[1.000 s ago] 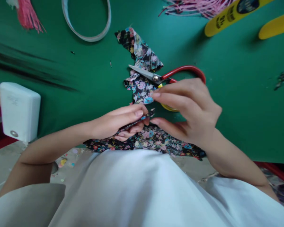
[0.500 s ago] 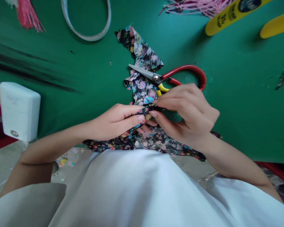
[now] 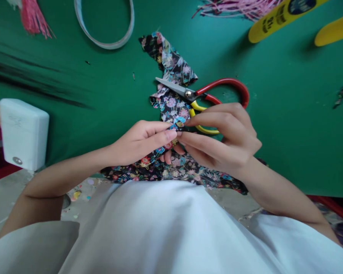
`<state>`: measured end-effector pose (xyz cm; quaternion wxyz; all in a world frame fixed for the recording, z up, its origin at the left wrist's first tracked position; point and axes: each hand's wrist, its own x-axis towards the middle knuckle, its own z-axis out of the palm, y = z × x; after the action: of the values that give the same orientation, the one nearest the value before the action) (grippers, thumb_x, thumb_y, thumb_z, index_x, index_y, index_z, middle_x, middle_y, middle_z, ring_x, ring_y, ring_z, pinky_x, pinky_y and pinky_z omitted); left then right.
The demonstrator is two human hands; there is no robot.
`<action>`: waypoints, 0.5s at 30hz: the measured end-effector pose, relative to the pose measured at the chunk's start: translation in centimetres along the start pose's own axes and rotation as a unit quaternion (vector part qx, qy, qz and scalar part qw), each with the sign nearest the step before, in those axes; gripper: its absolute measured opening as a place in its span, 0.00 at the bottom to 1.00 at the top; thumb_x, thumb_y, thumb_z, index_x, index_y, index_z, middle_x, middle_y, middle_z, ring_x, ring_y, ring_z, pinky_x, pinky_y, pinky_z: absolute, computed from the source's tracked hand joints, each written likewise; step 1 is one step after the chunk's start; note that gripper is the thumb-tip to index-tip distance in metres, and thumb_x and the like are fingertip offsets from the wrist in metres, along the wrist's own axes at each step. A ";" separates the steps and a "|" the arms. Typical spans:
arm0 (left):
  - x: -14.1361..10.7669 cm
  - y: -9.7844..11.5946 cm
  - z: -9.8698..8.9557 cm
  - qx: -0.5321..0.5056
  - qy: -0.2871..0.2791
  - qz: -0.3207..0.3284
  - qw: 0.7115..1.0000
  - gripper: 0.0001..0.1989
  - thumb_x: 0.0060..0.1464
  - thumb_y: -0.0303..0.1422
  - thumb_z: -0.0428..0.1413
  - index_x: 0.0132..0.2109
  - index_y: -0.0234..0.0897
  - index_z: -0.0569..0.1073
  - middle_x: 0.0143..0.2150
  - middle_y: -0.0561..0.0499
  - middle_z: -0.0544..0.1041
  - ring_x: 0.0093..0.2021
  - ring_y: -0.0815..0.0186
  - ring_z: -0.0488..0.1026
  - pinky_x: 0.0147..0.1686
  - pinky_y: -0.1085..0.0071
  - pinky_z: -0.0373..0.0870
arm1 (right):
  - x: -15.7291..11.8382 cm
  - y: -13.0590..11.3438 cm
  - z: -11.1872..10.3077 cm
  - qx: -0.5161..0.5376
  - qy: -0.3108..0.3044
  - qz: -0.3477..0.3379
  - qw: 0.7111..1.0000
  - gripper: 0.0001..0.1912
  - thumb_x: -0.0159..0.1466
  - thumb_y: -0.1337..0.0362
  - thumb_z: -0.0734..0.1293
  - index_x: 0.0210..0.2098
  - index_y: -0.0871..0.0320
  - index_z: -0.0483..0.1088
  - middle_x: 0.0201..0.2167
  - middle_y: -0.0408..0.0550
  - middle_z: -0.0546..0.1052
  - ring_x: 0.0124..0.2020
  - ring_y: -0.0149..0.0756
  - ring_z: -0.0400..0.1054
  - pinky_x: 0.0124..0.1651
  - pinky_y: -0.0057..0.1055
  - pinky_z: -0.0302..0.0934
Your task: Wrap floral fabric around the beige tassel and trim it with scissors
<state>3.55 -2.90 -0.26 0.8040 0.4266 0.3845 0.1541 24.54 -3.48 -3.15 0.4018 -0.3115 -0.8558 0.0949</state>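
Observation:
Black floral fabric point(image 3: 188, 167) lies along the table's near edge, and part of it is lifted between my two hands. My left hand point(image 3: 140, 142) pinches a folded piece of it between thumb and fingers. My right hand point(image 3: 225, 139) grips the same fold at its right side, fingertips close to my left thumb. Just beyond my hands is another stretch of floral fabric point(image 3: 174, 108). Red-and-yellow handled scissors point(image 3: 188, 94) rest with their blades on it, and my right hand covers part of the handles.
On the green table point(image 3: 297, 125) are a white box-shaped device point(image 3: 24, 133) at left, a pale ring point(image 3: 111, 45), a pink tassel point(image 3: 34, 19), pink strands point(image 3: 240, 7) and two yellow tubes point(image 3: 268, 26) point(image 3: 334, 30) at the back right.
My left thumb has shifted slightly right and up along the fold. My right fingers have moved a little left, showing more of the yellow scissor handle.

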 end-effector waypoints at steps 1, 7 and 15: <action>0.0 0.0 0.0 0.008 0.008 0.002 1.000 0.18 0.63 0.42 0.52 0.31 0.33 0.73 0.25 0.54 0.78 0.26 0.74 0.75 0.29 0.80 0.73 | 0.0 0.1 0.0 -0.006 0.000 -0.021 1.000 0.06 0.61 0.64 0.70 0.39 0.55 0.75 0.39 0.49 0.77 0.39 0.38 0.69 0.40 0.35 0.71; -0.1 0.1 0.1 0.003 0.054 0.010 0.998 0.15 0.63 0.38 0.53 0.32 0.32 0.74 0.27 0.53 0.81 0.23 0.75 0.75 0.25 0.82 0.73 | 0.6 0.7 -1.4 -0.011 0.016 0.062 0.998 0.09 0.62 0.65 0.68 0.42 0.56 0.76 0.45 0.52 0.75 0.45 0.42 0.72 0.46 0.39 0.69; 0.0 0.0 0.1 -0.012 0.058 0.015 0.998 0.12 0.63 0.35 0.53 0.39 0.32 0.76 0.30 0.55 0.81 0.23 0.78 0.76 0.26 0.84 0.74 | 0.5 5.4 -3.7 -0.078 -0.002 0.257 0.963 0.33 0.61 0.52 0.70 0.64 0.54 0.65 0.68 0.53 0.60 0.71 0.61 0.48 0.71 0.51 0.41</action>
<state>3.60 -2.95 -0.26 0.7833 0.4125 0.4222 0.1952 29.51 0.78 -2.66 0.3365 -0.5510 -0.7528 0.1285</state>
